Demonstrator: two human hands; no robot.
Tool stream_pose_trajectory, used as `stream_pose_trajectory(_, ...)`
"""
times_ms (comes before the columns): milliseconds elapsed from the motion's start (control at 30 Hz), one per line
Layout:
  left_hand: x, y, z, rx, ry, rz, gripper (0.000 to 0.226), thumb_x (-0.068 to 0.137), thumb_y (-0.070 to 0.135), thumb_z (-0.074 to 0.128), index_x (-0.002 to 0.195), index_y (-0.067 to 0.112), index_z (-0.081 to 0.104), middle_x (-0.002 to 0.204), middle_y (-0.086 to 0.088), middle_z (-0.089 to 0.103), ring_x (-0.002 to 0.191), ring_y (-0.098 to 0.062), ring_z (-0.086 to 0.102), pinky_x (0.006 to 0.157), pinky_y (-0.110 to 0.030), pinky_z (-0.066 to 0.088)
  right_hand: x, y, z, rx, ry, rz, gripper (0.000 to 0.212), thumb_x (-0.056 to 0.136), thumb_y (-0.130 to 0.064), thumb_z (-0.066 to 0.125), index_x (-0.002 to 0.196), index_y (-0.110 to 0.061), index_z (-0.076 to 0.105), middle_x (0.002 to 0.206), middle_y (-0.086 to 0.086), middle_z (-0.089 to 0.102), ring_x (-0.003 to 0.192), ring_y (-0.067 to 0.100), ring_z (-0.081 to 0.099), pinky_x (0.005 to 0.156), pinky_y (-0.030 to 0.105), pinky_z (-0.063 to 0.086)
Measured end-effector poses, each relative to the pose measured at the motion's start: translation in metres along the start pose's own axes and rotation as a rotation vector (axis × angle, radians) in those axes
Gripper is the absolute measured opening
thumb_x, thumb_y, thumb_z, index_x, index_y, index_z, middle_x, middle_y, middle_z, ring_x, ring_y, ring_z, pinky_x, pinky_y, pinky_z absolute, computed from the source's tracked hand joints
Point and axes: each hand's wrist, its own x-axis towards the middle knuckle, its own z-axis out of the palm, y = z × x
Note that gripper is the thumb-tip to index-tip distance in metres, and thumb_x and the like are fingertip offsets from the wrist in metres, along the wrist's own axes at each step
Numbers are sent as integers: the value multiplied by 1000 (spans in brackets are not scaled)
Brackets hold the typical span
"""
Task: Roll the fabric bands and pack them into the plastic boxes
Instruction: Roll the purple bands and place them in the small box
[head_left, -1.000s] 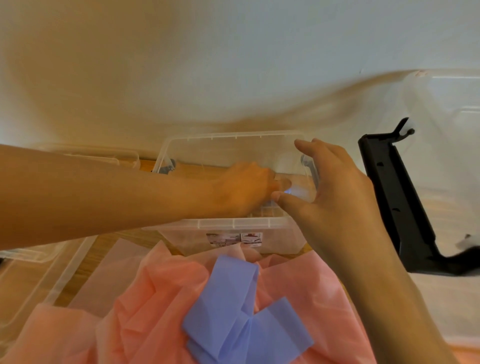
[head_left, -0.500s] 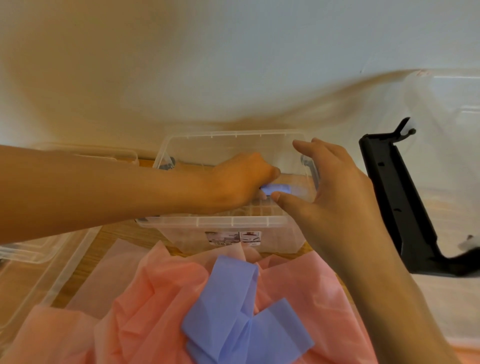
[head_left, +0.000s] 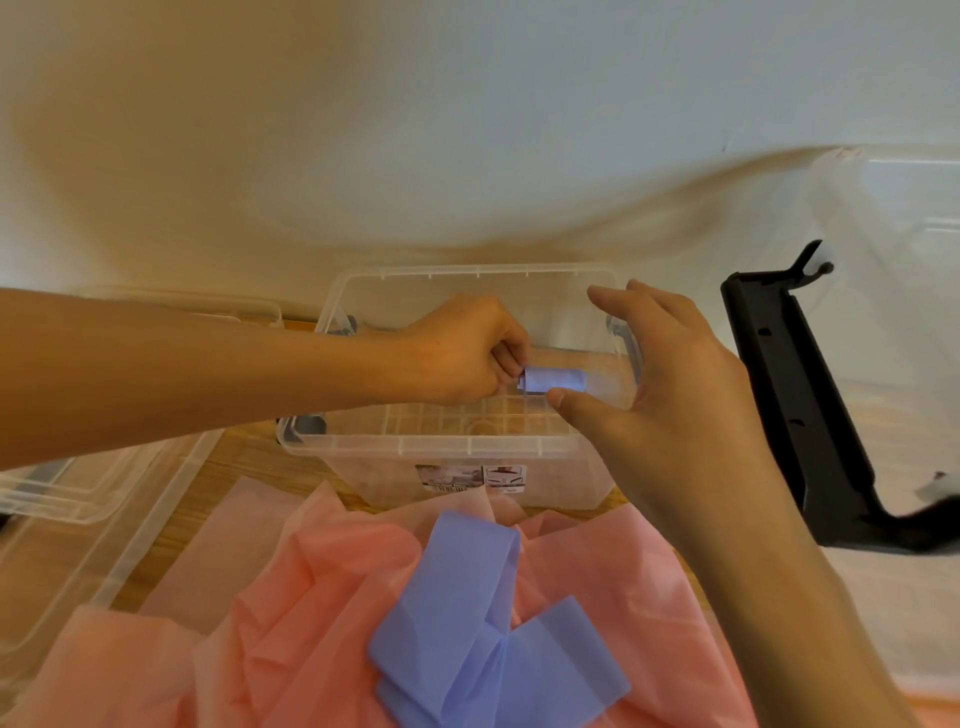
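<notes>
A small clear plastic box (head_left: 467, 447) stands open against the wall. Inside it lies a rolled blue fabric band (head_left: 553, 379). My left hand (head_left: 467, 353) reaches into the box with curled fingers touching the roll's left end. My right hand (head_left: 660, 379) hovers over the box's right side, fingers spread and relaxed, thumb just below the roll. In front of the box lie loose pink fabric bands (head_left: 322, 613) with an unrolled blue band (head_left: 483, 623) on top.
A larger clear plastic box (head_left: 78, 525) lies at the left on the wooden table. At the right stands a big clear bin (head_left: 893, 218) with a black handle (head_left: 800, 405). The wall is close behind the small box.
My left hand has pulled back to the left, uncovering the blue roll in the box. My right hand has stayed over the box's right side and opened a little.
</notes>
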Motion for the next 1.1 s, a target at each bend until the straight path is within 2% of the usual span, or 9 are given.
stream_pose_trajectory(133, -3, 1, 0, 68, 33, 38, 31, 88, 2, 74, 119, 8, 72, 112, -7, 74, 99, -16, 72, 87, -17, 53, -2, -2, 0, -7, 13, -7, 73, 89, -21, 78, 153, -28, 42, 163, -5, 32, 149, 10, 29, 103, 13, 22)
stream_pose_trajectory(367, -5, 2, -3, 114, 44, 69, 27, 90, 3, 71, 116, 7, 74, 111, -8, 75, 101, -17, 71, 89, -24, 55, -1, -2, 0, -37, 26, 0, 73, 89, -24, 78, 153, -28, 42, 163, -5, 31, 148, 11, 31, 103, 14, 23)
stream_pose_trajectory(500, -9, 4, -9, 113, 87, 80, 22, 90, 6, 69, 111, 9, 75, 104, -5, 76, 92, -13, 72, 75, -13, 51, -1, -4, 1, -40, 38, 4, 70, 91, -35, 75, 153, -27, 42, 163, -3, 33, 148, 12, 32, 102, 14, 22)
stream_pose_trajectory(567, -13, 8, -12, 102, 121, 96, 18, 92, 11, 68, 107, 12, 76, 99, -1, 77, 83, -7, 70, 65, -4, 45, -1, -6, 3, -34, 51, 1, 67, 92, -41, 71, 152, -25, 44, 162, 0, 34, 149, 15, 32, 103, 18, 25)
stream_pose_trajectory(633, -20, 11, -15, 99, 154, 115, 13, 93, 15, 67, 102, 15, 76, 93, 2, 76, 73, 1, 64, 58, -2, 41, -3, -9, 5, -20, 54, 2, 63, 95, -44, 66, 151, -24, 46, 162, 2, 35, 151, 16, 29, 107, 23, 29)
stream_pose_trajectory(767, -41, 17, -24, 98, 253, 123, 16, 96, 25, 64, 101, 15, 76, 94, 3, 75, 76, -4, 62, 60, -5, 36, -7, -19, 8, -24, 82, -4, 57, 99, -48, 55, 149, -22, 49, 161, 8, 38, 151, 21, 28, 115, 39, 35)
stream_pose_trajectory(867, -62, 24, -38, 92, 335, 134, 22, 99, 30, 62, 104, 15, 76, 91, 2, 73, 72, -5, 60, 63, -14, 43, -11, -28, 7, -30, 94, -29, 57, 100, -52, 48, 147, -20, 53, 157, 11, 44, 149, 24, 32, 114, 40, 37)
stream_pose_trajectory(967, -86, 31, -46, 65, 406, 132, 26, 99, 37, 60, 104, 17, 76, 96, 2, 73, 82, -11, 65, 75, -30, 53, -17, -38, 3, -39, 105, -53, 55, 102, -52, 45, 145, -19, 55, 155, 12, 47, 148, 26, 35, 116, 44, 37)
stream_pose_trajectory(1100, -117, 39, -42, 9, 499, 151, 25, 98, 38, 61, 101, 18, 76, 95, 4, 75, 87, -12, 68, 83, -36, 55, -31, -52, -3, -75, 95, -116, 56, 104, -52, 43, 145, -17, 56, 151, 14, 51, 146, 29, 37, 115, 46, 36)
